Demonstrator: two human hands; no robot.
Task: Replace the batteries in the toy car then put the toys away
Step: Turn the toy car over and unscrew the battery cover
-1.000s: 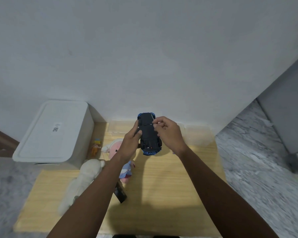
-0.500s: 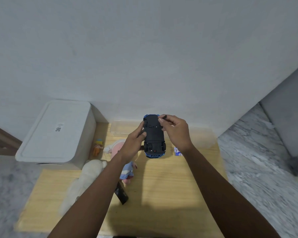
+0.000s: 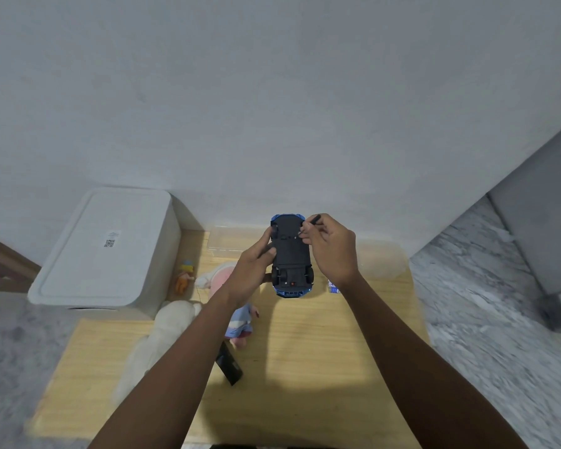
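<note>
A blue toy car (image 3: 290, 258) is held upside down above the wooden table (image 3: 321, 367), its black underside facing me. My left hand (image 3: 251, 273) grips the car's left side, thumb lying on the underside. My right hand (image 3: 331, 247) pinches a small black screwdriver (image 3: 312, 221) whose tip meets the underside near the car's far end. A small blue-and-white battery pack (image 3: 333, 287) lies on the table just right of the car, partly hidden by my right wrist.
A white lidded storage box (image 3: 107, 251) stands at the table's back left. Soft toys lie left of centre: a white plush (image 3: 162, 332), a pink and blue doll (image 3: 240, 322), a small orange figure (image 3: 183, 278). A black flat object (image 3: 229, 364) lies under my left forearm. A clear plastic tray (image 3: 227, 243) sits by the wall.
The car and both hands have drifted slightly right and up. My right hand has shifted the screwdriver onto the underside's far end; the battery pack came into view.
</note>
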